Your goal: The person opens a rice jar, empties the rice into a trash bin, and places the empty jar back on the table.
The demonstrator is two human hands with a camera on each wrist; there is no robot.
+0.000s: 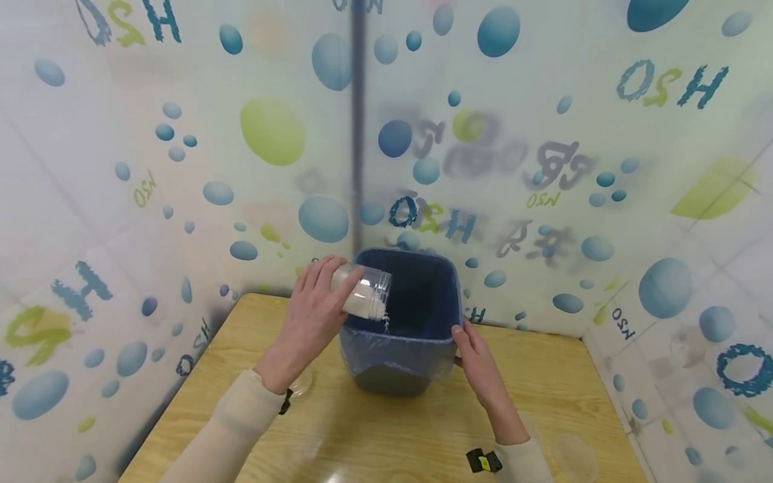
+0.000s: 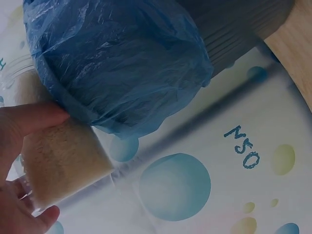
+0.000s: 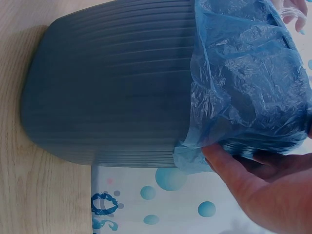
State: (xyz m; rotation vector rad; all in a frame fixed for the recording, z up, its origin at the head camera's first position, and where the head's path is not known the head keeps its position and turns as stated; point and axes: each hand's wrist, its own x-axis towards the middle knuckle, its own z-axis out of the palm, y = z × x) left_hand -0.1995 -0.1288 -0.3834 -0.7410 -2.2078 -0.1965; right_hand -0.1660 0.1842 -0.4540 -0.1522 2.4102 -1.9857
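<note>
My left hand (image 1: 317, 312) grips a clear jar (image 1: 362, 292) of white grains that look like rice. The jar is tipped on its side, mouth over the near-left rim of a dark grey trash bin (image 1: 392, 380), and a few grains fall from its mouth. A thin blue bag (image 3: 243, 73) lines the bin and folds down over its outside. My right hand (image 1: 481, 365) holds the bin at its right rim, thumb on top. In the left wrist view the jar (image 2: 68, 161) is still well filled, and the bag (image 2: 122, 63) covers part of it.
The bin stands on a wooden table (image 1: 513, 396), close to the corner of the patterned walls (image 1: 525, 201). A clear round lid (image 1: 300, 382) lies beside my left wrist. Another pale, see-through disc (image 1: 574, 457) lies at the front right.
</note>
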